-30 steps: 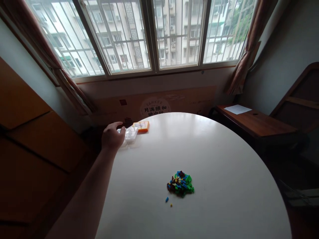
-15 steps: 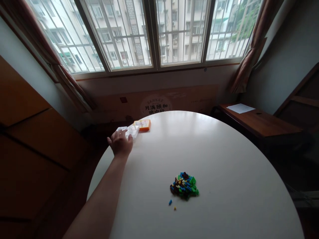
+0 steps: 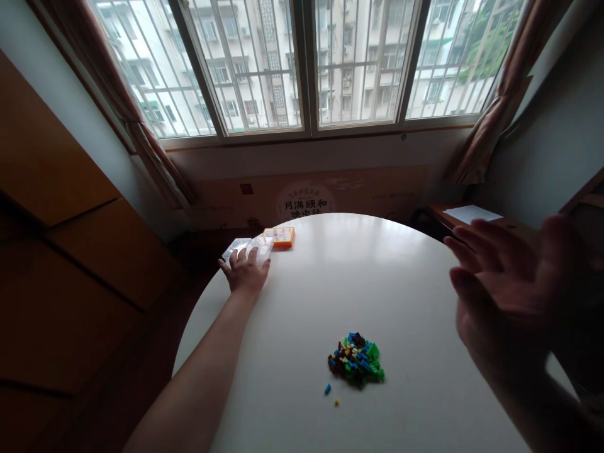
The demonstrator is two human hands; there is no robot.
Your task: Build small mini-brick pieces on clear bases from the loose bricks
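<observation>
My left hand (image 3: 246,274) reaches to the far left rim of the table, its fingers spread over a clear plastic container (image 3: 234,248). The fingertips overlap the plastic, and I cannot make out a grip. Just beyond stands a flat orange box (image 3: 285,240) with a pale top. My right hand (image 3: 507,286) is raised at the right, fingers apart with nothing in them. Nearer the front lies a heap of small toy building bricks (image 3: 357,360) in green, blue, brown, yellow and cream. A loose blue brick (image 3: 327,389) and a tiny yellow piece (image 3: 336,402) lie in front of it.
The round white table (image 3: 406,302) has a curved edge. Behind it a printed banner (image 3: 377,192) runs below a barred window (image 3: 358,63). A wooden desk (image 3: 436,217) with a white sheet of paper (image 3: 472,214) stands right, partly behind my right hand. Orange-brown cabinets (image 3: 85,258) stand left.
My right hand has come into view at the right, raised and open. My left hand stays at the plastic container, its fingers now spread wider over it. The whole view has shifted slightly.
</observation>
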